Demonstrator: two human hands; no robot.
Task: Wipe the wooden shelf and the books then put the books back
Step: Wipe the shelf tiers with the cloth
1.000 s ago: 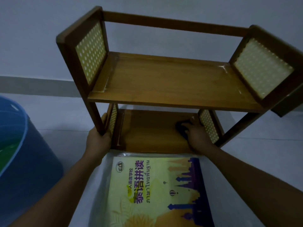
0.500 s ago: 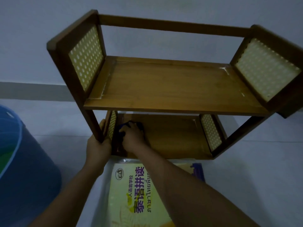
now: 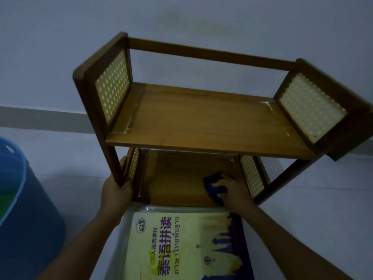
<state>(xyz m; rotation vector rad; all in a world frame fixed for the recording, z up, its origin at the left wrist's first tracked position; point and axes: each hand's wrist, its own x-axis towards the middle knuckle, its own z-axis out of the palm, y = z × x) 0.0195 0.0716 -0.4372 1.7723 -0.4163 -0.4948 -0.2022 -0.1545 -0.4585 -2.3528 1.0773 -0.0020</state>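
Wooden shelf [image 3: 201, 122] between hands, left hand [image 3: 116, 194] gripping post, right hand [image 3: 232, 191] on cloth [image 3: 213, 185].

Home floor: bookshelf [image 3: 201, 120], bucket [image 3: 24, 209].

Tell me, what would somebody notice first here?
Probably the wooden shelf in the middle, with both tiers bare. On its lower tier, the right hand presses a blue cloth, while the left hand grips the front left leg. A yellow book lies on the floor in front.
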